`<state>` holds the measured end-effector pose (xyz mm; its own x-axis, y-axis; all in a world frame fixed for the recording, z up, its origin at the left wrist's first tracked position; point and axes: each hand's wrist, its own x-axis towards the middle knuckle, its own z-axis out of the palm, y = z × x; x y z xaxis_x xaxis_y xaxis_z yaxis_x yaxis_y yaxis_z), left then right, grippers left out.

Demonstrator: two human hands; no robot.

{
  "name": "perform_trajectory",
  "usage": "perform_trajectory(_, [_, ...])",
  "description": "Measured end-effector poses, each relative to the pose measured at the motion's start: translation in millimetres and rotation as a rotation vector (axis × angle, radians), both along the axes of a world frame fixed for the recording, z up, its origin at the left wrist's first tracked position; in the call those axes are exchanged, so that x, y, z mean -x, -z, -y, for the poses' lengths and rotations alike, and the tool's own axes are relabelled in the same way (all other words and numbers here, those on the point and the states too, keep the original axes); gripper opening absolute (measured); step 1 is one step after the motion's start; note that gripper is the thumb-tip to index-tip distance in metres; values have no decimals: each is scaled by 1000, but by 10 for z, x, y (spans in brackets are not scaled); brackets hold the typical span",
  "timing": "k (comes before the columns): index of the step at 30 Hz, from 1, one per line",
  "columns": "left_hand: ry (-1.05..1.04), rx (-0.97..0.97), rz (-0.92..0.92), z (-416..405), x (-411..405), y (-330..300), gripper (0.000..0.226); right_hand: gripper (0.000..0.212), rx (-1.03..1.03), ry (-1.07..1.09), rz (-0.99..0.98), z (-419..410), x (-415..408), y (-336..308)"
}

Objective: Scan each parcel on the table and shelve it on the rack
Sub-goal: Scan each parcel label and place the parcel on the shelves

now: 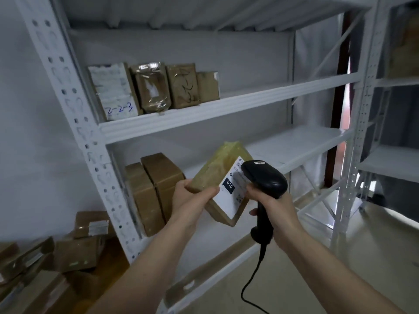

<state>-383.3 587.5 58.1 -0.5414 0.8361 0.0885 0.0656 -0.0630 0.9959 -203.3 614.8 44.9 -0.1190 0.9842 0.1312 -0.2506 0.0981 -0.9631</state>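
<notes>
Left hand (pixel 192 198) gripped a tape-wrapped cardboard parcel (pixel 223 177); right hand (pixel 275 206) clutched a black handheld scanner (pixel 264 177) just beside its white label (pixel 231 191).

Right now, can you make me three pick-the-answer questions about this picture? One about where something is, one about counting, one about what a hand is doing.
1. Where does the box marked 2-2-3 stand?
A. upper shelf, left end
B. floor
C. lower shelf

2. How many brown parcels stand on the lower shelf?
A. two
B. five
C. none

3. What is the right hand doing?
A. hanging open
B. gripping the black handheld scanner
C. pushing a shelf

Answers:
1 A: the white-labelled box marked 2-2-3 is leftmost on the upper shelf.
2 A: two brown cardboard parcels stand together there.
3 B: the right hand wraps the black handheld scanner, aimed at the tape-wrapped parcel held by the left hand.
</notes>
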Motion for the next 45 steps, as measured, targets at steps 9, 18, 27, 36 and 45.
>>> perform_trajectory(9, [-125,-296,-363,-815,-248,-1062,64,15,-173,39,-101,-832,-81,-880])
perform_trajectory(18, [-349,-367,-585,-1645,-497,-1801,73,12,-254,19,-170,-1475,-94,-1339])
perform_trajectory(27, [-550,-407,-833,-2536,-694,-2145,70,9,-220,-141,-244,-2303,-136,-1673])
perform_trajectory(36, [-800,-287,-1010,-3272,-729,-2246,62,8,-147,-273,-254,-3043,-259,-1731])
perform_trajectory(45, [-1016,-173,-1040,-3395,-602,-2365,65,10,-105,-461,-263,-3370,-70,-1676])
